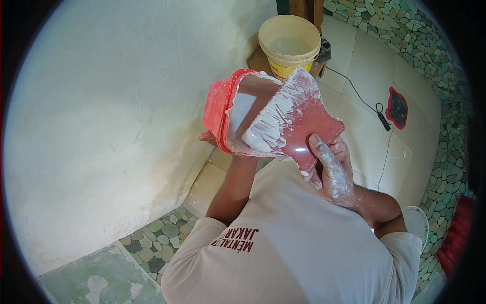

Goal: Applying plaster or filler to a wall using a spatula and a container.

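Note:
My left hand supports a red plastic tub from beneath. The tub is tipped so that its opening faces me, and white paste coats its inside and rim. Only a few fingertips of this hand show beside the tub; the rest is behind it. In my right hand, smeared with white, is a curved-edged red plastic scraper, pinched between thumb and fingers. Thick white paste covers the scraper's far left part, which overlaps the tub's mouth. Whether the scraper touches the rim cannot be made out.
A pale wall rises close on the left. Ahead stands a cream bucket beside a wooden post. On the tiled floor to the right lie a black cable with a connector and a dark red-edged mat. Pebble-patterned flooring borders the tiles.

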`<state>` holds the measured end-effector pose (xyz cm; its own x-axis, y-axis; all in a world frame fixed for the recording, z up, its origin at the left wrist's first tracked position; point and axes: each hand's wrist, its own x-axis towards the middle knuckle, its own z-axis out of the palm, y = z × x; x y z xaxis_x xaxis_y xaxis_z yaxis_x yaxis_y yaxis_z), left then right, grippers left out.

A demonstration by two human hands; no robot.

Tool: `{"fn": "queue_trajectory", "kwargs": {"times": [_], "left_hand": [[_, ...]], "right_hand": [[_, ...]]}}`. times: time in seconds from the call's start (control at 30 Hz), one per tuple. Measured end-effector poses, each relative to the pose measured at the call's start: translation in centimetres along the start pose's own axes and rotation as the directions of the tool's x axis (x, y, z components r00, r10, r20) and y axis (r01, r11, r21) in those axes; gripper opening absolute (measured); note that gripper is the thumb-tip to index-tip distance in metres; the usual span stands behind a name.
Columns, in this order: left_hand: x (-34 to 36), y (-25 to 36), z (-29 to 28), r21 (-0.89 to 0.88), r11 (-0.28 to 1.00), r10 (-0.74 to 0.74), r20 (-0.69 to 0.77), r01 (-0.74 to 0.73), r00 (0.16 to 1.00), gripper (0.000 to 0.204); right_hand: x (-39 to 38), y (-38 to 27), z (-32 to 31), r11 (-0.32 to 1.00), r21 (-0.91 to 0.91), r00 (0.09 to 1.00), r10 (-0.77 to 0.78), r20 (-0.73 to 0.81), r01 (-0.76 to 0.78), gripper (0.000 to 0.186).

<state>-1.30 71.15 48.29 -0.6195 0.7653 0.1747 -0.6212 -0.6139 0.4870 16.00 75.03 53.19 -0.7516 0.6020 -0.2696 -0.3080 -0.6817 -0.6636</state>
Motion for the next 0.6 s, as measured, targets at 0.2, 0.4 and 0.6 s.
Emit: {"fn": "queue_trajectory", "kwargs": {"times": [0.2,0.4,0.6], "left_hand": [[-0.3,-0.2,0.4,-0.010,1.000,-0.003,0.015,0.003,1.000,0.076],[-0.7,0.0,0.9,-0.043,0.999,-0.011,0.036,0.012,0.999,0.079],[-1.5,0.3,1.5,-0.079,0.997,-0.009,0.070,0.014,0.997,0.081]], "right_hand": [[-0.6,-0.7,-0.8,0.999,0.043,0.999,-0.017,-0.032,0.018,0.016],[-1.5,-2.7,-3.4,0.893,-0.415,0.974,-0.219,-0.057,0.176,0.017],[-1.7,-3.5,-4.4,0.615,-0.673,0.912,-0.298,0.283,0.410,0.018]]}}
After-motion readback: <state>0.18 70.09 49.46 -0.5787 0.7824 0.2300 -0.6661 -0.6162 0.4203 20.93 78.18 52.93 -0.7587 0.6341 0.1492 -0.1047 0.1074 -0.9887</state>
